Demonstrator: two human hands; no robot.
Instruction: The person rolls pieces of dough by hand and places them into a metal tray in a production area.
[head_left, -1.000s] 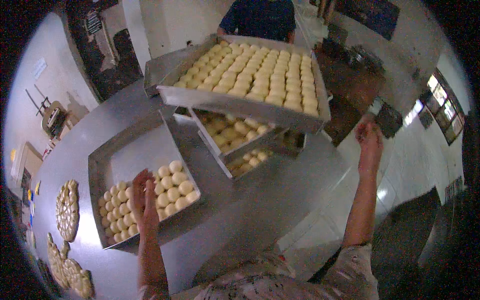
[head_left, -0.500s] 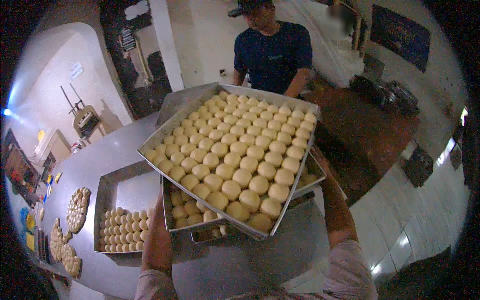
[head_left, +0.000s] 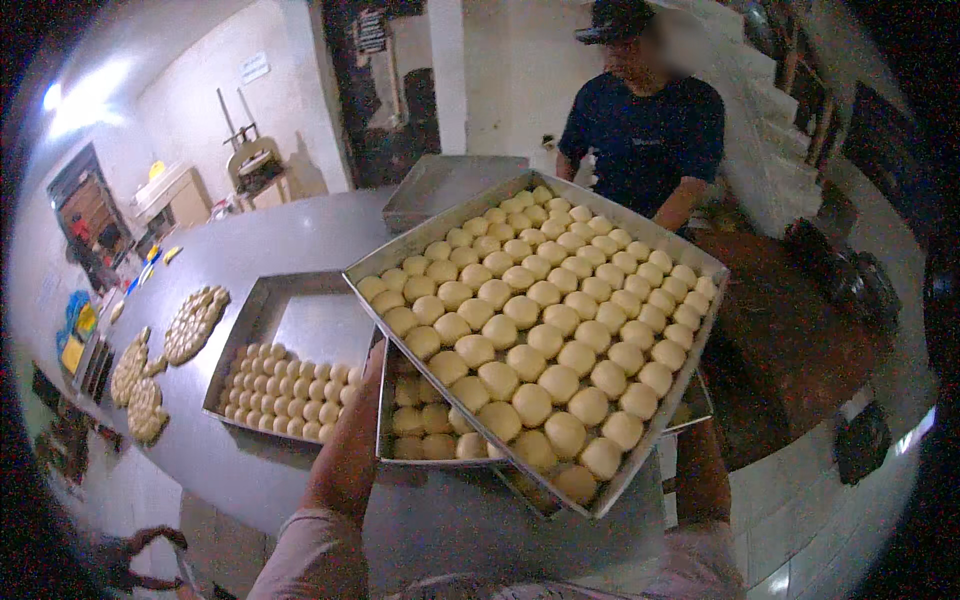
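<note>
A large square metal tray [head_left: 655, 445] full of rows of round pale dough balls [head_left: 562, 320] lies tilted and askew before me. Beneath it, turned at another angle, is a second tray [head_left: 384, 410] with more dough balls. Part of another tray edge shows lower still. My left hand [head_left: 377, 352] is at the left side of these trays, its fingers hidden behind the metal. On the other side, my right forearm [head_left: 703, 480] reaches up under the right edge, and the trays cover that hand. Which tray each hand bears cannot be told.
To the left, a tray [head_left: 325, 292] partly filled with dough balls stands on the metal table [head_left: 255, 235]. Flat scored dough rounds [head_left: 195, 322] lie beside it. An empty-looking tray [head_left: 450, 180] is at the back. A person in a dark shirt [head_left: 645, 135] stands beyond.
The view has swung left and up, shifting the room rightward and exposing more of the back tray. The full top tray sits closer to me in view. Both arms stay at its sides.
</note>
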